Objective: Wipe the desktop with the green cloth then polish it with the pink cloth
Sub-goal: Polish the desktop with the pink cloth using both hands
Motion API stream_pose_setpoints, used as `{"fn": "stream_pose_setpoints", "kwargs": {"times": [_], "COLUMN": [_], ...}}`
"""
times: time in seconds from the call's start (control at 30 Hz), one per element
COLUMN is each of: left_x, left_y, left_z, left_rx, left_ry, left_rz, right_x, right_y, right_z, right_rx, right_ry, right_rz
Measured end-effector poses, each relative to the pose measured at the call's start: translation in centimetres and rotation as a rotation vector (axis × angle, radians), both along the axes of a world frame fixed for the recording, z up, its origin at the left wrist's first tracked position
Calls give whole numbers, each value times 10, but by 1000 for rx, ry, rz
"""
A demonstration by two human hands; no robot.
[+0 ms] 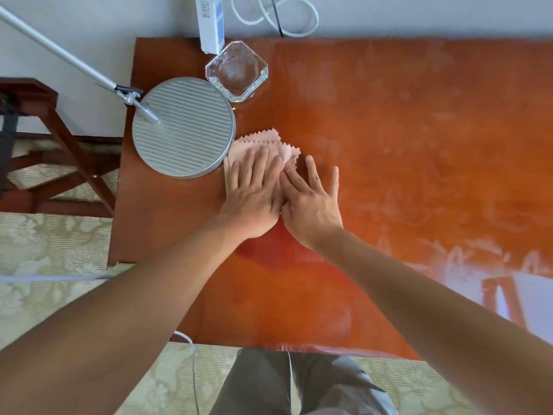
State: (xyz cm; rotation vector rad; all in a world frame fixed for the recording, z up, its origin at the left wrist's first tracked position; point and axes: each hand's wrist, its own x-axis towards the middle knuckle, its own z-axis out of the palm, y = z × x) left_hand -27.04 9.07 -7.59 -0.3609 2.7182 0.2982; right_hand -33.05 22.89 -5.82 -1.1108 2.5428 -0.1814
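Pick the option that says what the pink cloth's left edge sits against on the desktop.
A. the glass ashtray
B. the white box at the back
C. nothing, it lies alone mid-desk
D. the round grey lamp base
D: the pink cloth, pressed flat under the left hand and right hand, meets the rim of the round grey lamp base; the glass ashtray stands apart, further back.

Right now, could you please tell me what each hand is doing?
Left hand: open, flat, palm pressing on the pink cloth.
Right hand: open, fingers spread, flat beside the left hand, partly on the cloth's edge, partly on the desktop.
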Motion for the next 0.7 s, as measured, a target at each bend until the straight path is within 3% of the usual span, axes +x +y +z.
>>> {"fn": "stream_pose_setpoints", "kwargs": {"times": [0.33, 0.7], "left_x": [36, -93], "left_y": [22, -10], "left_z": [0, -5], "left_rx": [3, 44], "left_ry": [-15, -1], "left_rz": [-55, -99], "right_x": [32, -71], "right_y": [27, -7], "right_z": [6, 9], "right_rx": [28, 69], "right_ry": [-47, 10], "right_rz": [58, -135]}}
